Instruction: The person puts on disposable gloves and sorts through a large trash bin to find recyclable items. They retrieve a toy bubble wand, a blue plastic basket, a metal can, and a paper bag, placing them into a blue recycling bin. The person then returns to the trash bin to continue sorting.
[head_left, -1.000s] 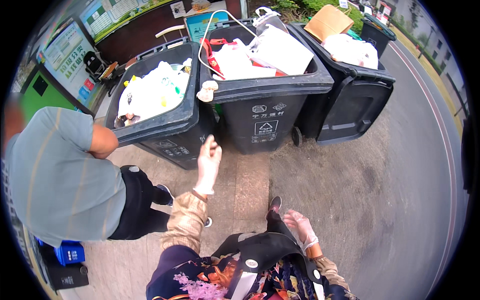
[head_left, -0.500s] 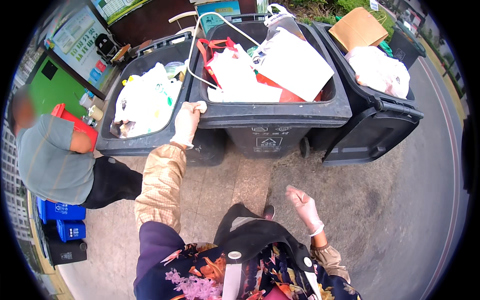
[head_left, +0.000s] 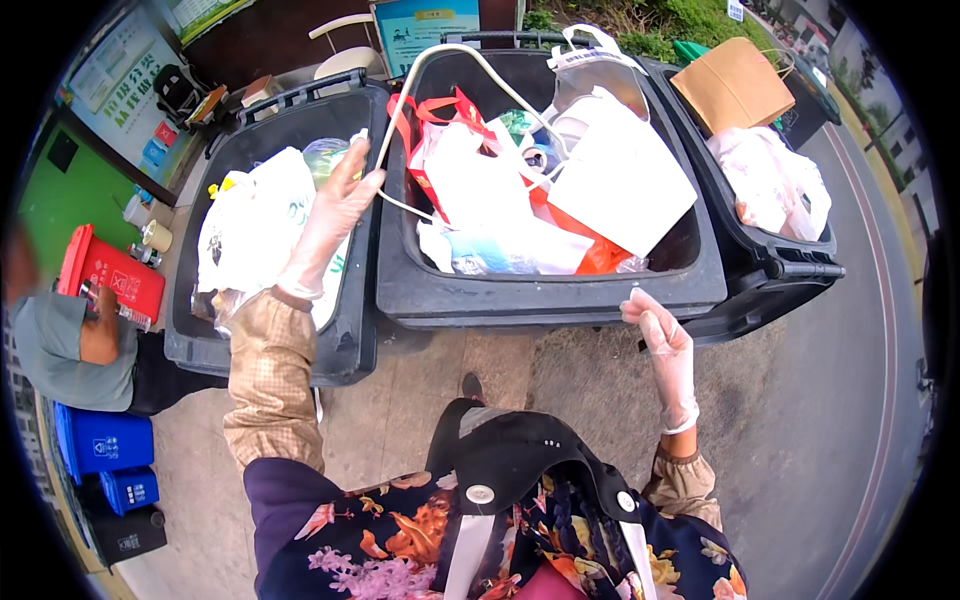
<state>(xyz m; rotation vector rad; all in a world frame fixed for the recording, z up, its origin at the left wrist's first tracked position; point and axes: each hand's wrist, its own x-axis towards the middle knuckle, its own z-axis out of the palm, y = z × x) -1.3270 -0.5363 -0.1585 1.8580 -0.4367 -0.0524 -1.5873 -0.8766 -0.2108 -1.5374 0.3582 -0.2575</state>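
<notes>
My left hand [head_left: 332, 222], in a clear glove, reaches over the left bin [head_left: 352, 318] with its fingers stretched out and thumb apart. Its fingertips are close to a bent white tube [head_left: 392, 132] that loops over the middle bin [head_left: 540, 308]. My gloved right hand [head_left: 664, 352] is beside the middle bin's front rim, fingers curled into a pinch; whatever they may hold is hidden. White bags [head_left: 262, 230] fill the left bin. In the middle bin lie a red-handled bag [head_left: 455, 165], a white flat sheet or box [head_left: 630, 185] and a clear bag [head_left: 600, 75].
To the right, another dark bin [head_left: 755, 275] holds a brown paper bag [head_left: 733, 85] and a pale plastic bag [head_left: 765, 180]. A person in a grey-green shirt [head_left: 75, 345] bends at left by a red bin [head_left: 120, 275]. Blue bins [head_left: 105, 440] stand behind that person.
My left hand has left the bins' front rims and opened, reaching up and farther over the left bin. My right hand has risen toward the middle bin. The bins appear nearer.
</notes>
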